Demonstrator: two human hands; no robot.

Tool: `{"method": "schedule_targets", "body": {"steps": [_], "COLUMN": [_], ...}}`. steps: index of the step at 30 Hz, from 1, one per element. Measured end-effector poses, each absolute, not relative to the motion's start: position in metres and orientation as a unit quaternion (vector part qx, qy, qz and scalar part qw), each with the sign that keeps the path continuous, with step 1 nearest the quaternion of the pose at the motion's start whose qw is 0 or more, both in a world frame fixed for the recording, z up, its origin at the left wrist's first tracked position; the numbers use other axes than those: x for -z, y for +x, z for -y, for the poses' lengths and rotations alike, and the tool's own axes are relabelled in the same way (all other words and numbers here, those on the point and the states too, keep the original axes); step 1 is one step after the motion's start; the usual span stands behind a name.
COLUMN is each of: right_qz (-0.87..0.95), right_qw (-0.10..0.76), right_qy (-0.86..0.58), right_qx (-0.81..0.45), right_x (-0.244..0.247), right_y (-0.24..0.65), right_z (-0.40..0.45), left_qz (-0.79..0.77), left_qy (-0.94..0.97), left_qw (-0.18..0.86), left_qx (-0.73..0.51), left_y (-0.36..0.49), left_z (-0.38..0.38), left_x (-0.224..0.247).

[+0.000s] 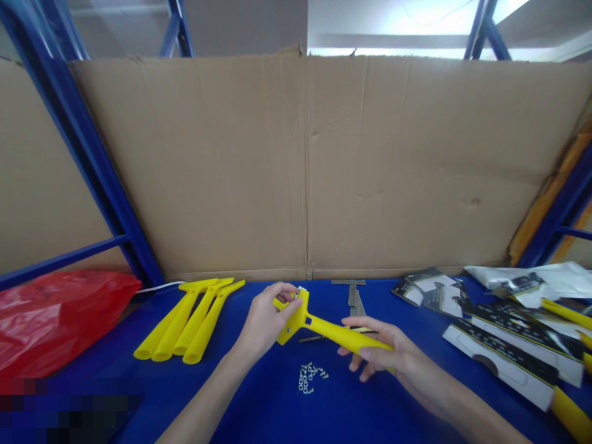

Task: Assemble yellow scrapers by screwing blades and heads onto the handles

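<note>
A yellow plastic scraper point(330, 328) is held between my two hands, its wide head to the left and its handle to the right. My left hand point(271, 311) pinches the head's upper edge, where a small shiny metal part point(300, 291) shows by the fingertips. The handle lies in my right hand point(386, 348), the thumb on top and the fingers underneath. Beneath the scraper, a thin dark rod point(312, 338) is partly hidden. Small screws and nuts point(306, 377) are scattered on the blue table point(272, 407) just below.
Several yellow scraper handles point(192, 320) lie at the left, beside a red plastic bag point(69, 314). Flat metal blades point(355, 299) rest behind my right hand. Black-and-white packaging cards point(504, 361) are piled at the right. A cardboard wall point(305, 166) closes off the back.
</note>
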State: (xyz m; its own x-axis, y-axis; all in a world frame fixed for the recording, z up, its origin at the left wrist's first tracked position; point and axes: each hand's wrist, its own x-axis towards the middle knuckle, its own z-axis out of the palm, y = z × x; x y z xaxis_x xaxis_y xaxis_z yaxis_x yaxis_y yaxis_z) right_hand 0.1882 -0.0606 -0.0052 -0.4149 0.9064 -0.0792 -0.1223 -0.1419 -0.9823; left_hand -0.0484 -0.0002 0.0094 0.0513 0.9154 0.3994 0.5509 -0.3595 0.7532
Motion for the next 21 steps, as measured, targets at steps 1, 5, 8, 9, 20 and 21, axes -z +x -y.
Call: {"method": "schedule_targets", "body": {"steps": [1,5,8,9,20,21], "right_qz": [0.524,0.521,0.524,0.526,0.534,0.532], "right_qw": [0.391,0.39,0.391,0.394,0.409,0.411], "right_qy": [-0.374,-0.377,-0.375,-0.375,-0.371,-0.371], "right_qx": [-0.658,-0.659,-0.657,-0.654,-0.64,-0.641], "right_x": [0.004,0.002,0.004,0.005,0.011,0.011], "right_y": [0.188,0.188,0.188,0.188,0.188,0.188], "right_z": [0.061,0.063,0.063,0.063,0.061,0.062], "left_qz": [-0.528,-0.53,-0.538,-0.543,-0.531,-0.531], "left_qy": [0.696,0.703,0.7,0.696,0.664,0.66], "left_qw": [0.203,0.19,0.182,0.182,0.33,0.33], "left_qx": [-0.443,-0.435,-0.434,-0.433,-0.41,-0.417], "left_y": [-0.049,-0.05,-0.051,-0.05,-0.04,-0.04], "left_z": [0.0,0.001,0.0,0.0,0.0,-0.001], "left_x": [-0.009,-0.01,-0.009,-0.009,0.002,0.002]}}
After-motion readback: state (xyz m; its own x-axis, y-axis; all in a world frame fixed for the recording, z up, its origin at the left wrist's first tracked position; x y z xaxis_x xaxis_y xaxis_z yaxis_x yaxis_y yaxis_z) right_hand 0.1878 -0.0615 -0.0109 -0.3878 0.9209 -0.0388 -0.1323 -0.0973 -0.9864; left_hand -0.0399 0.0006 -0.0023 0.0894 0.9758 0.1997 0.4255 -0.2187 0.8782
